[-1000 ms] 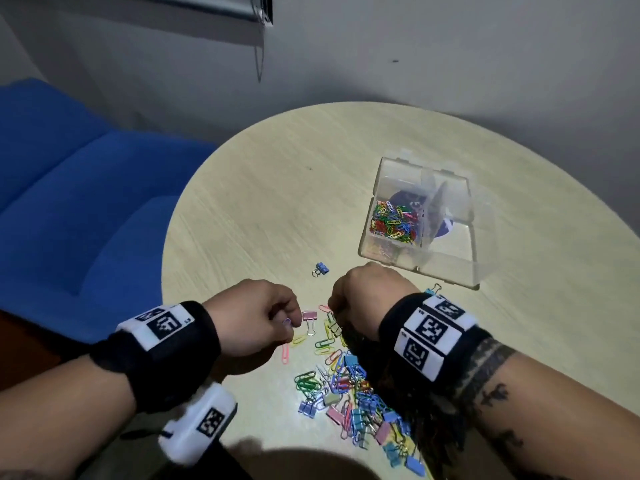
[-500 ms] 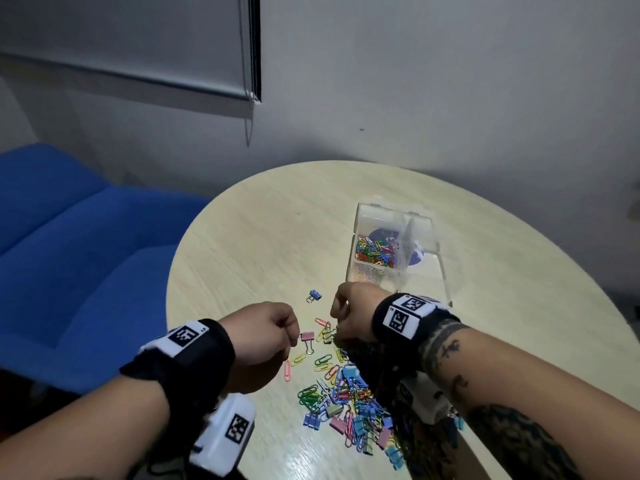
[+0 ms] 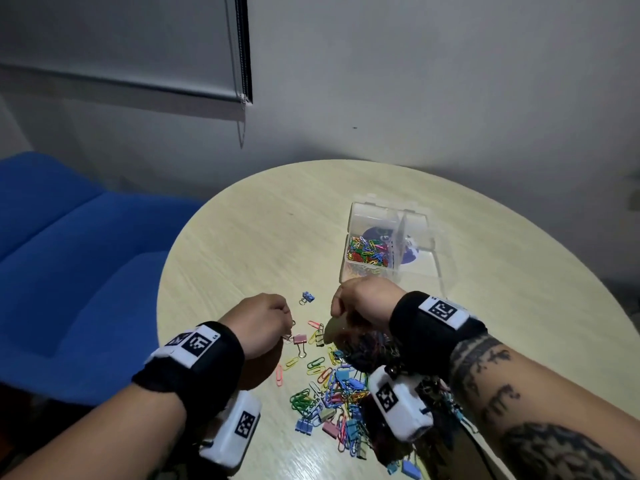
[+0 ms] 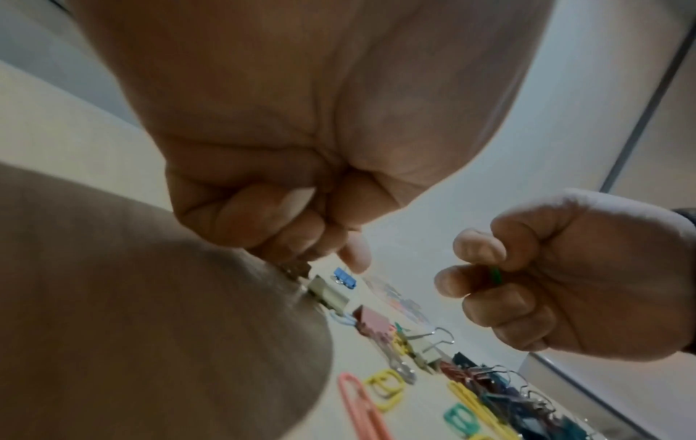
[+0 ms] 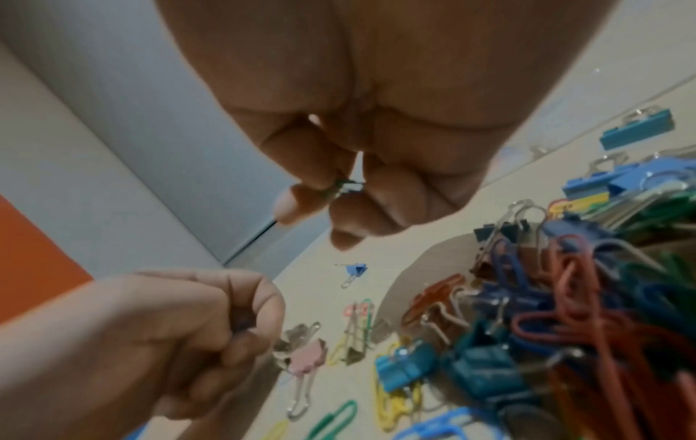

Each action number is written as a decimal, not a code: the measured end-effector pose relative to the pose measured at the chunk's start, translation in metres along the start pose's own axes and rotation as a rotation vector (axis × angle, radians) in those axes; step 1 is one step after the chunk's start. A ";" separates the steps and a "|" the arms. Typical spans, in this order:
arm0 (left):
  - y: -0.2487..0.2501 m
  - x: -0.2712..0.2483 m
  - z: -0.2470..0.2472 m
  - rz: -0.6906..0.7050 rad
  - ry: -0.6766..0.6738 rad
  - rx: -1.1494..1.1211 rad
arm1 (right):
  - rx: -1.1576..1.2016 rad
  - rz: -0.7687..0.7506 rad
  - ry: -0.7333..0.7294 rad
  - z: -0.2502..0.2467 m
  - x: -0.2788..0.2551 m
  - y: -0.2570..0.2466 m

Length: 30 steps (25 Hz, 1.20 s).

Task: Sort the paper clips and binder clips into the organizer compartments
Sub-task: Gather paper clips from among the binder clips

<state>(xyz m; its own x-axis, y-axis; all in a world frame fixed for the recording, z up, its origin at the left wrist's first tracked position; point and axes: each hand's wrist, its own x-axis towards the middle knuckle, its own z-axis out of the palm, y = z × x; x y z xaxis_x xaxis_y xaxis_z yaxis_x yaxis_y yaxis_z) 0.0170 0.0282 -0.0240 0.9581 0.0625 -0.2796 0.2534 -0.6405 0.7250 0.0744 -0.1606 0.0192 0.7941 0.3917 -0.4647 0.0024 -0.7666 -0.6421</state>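
The clear organizer sits out toward the far right side of the round desk. Its left compartment already has a heap of coloured paper clips, and the one beside it looks close to bare.

The unsorted pile is at the near edge, clips and binder clips all tangled together.

The right hand has a narrow grip pinching something small and green, probably a paper clip, right above the pile.

The left hand is curled tight around something small next to a beige binder clip; can't tell exactly what it's holding.

Main risks I'd guess:
- linked clips dragging neighbours along into the wrong compartment
- that thin green clip slipping out on the way across
- forgetting the lone blue binder clip sitting apart, between the pile and the organizer
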 end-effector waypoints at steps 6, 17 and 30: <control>-0.004 -0.002 -0.002 0.144 -0.005 0.429 | -0.351 0.037 0.097 0.014 0.016 -0.003; 0.007 -0.005 0.003 0.123 0.054 0.660 | -0.486 0.058 0.166 0.035 0.029 -0.008; -0.004 -0.012 -0.001 0.146 -0.089 0.653 | -0.485 -0.002 0.149 0.008 -0.011 -0.007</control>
<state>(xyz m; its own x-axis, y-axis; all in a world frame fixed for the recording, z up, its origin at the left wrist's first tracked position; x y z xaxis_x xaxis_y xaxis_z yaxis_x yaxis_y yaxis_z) 0.0043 0.0309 -0.0227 0.9547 -0.1053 -0.2783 -0.0379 -0.9707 0.2374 0.0614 -0.1555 0.0240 0.8717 0.3438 -0.3491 0.2580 -0.9278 -0.2695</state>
